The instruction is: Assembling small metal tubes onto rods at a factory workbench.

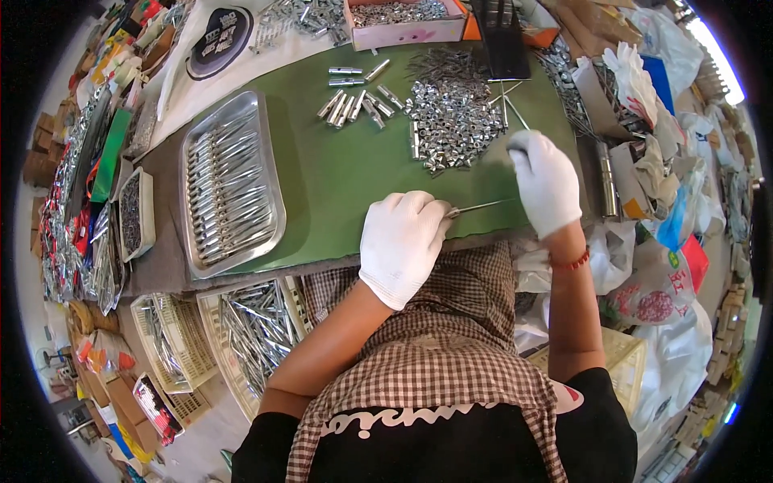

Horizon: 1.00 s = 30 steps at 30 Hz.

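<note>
My left hand (403, 245), in a white glove, is closed at the mat's near edge. From its fingertips a thin metal rod (481, 206) points right, thicker at the held end. My right hand (546, 181), also gloved, hovers to the right with its fingers curled together and slightly blurred; what they hold, if anything, is hidden. Beyond it lies a spread pile of small shiny metal sleeves (455, 121) on the green mat (322, 185). Dark thin pins (447, 68) are heaped at the pile's far side. Several short metal tubes (342, 109) lie left of the pile.
A metal tray (278, 201) at left holds a row of slim metal pieces. A cardboard box (407, 32) of small parts and a black holder (501, 40) stand at the far edge. Plastic baskets (213, 310) of metal parts sit below the table at left. Cluttered boxes line the right.
</note>
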Motion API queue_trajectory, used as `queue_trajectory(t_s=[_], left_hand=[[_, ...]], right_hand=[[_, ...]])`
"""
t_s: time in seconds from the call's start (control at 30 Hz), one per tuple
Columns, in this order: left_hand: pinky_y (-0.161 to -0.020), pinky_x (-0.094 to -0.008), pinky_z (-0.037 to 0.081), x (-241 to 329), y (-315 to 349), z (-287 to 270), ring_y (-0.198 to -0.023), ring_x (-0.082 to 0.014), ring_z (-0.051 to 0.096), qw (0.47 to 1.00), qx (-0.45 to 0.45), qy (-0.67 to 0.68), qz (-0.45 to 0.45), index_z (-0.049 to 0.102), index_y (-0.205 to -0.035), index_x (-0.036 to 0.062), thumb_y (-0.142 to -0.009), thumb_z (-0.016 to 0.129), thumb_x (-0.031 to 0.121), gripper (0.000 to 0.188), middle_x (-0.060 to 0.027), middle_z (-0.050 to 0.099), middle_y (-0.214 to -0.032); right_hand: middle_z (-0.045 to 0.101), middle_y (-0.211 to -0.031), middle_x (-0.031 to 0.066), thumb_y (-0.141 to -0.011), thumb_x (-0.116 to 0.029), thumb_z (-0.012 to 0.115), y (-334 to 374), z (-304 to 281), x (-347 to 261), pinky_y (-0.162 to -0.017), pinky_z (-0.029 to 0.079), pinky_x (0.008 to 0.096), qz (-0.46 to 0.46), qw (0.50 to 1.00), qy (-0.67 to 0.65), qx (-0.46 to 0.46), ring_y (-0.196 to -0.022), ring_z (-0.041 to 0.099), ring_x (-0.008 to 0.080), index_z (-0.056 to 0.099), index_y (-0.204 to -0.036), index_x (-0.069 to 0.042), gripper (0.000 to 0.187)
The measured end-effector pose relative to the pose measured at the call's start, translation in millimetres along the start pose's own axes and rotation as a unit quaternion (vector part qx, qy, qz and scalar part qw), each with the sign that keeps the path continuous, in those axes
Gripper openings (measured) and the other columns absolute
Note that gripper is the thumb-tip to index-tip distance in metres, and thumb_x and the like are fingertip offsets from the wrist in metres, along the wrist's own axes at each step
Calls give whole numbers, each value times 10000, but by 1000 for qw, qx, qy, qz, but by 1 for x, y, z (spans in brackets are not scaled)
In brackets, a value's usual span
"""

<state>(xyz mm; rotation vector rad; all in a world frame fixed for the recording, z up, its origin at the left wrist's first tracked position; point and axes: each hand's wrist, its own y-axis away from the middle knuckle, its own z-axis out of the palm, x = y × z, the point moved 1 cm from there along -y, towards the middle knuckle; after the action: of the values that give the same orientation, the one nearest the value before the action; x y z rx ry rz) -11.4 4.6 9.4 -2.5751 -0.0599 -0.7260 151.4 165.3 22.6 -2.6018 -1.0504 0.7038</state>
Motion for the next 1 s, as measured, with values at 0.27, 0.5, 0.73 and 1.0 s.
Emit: queue_trajectory(t_s=[0.27,0.5,0.73,1.0], left_hand=[[-716,-432,468,-1,-1,1,-808,-307,612,1000,1,-4,8,692,-879,85,-786,712,124,103,-68,630,-845],[-697,-440,468,-4,0,3,-795,-317,609,1000,-12,-10,10,661,-855,73,-767,722,130,121,-73,621,-858],[-689,-437,465,-3,0,0,-795,-306,609,999,-26,-45,4,662,-874,88,-766,727,130,133,-58,612,-862],[-724,-429,474,2,3,0,-802,-301,614,1000,14,-12,-10,729,-913,93,-803,741,152,125,-59,641,-865]], right_hand=[[696,-883,58,-801,-45,678,25,-5,-51,-832,495,418,-155,979,-119,-51,-851,658,298,709,-967,-136,192],[648,-785,59,-755,-49,659,21,2,-62,-777,499,414,-183,978,-77,-59,-783,636,279,627,-935,-105,192],[629,-758,52,-729,-49,709,23,-3,-70,-758,504,405,-243,966,3,-84,-744,624,273,644,-1064,-65,341],[655,-1185,163,-877,-158,668,33,-45,36,-901,492,481,-24,959,247,139,-1028,628,376,577,-1357,-77,495]])
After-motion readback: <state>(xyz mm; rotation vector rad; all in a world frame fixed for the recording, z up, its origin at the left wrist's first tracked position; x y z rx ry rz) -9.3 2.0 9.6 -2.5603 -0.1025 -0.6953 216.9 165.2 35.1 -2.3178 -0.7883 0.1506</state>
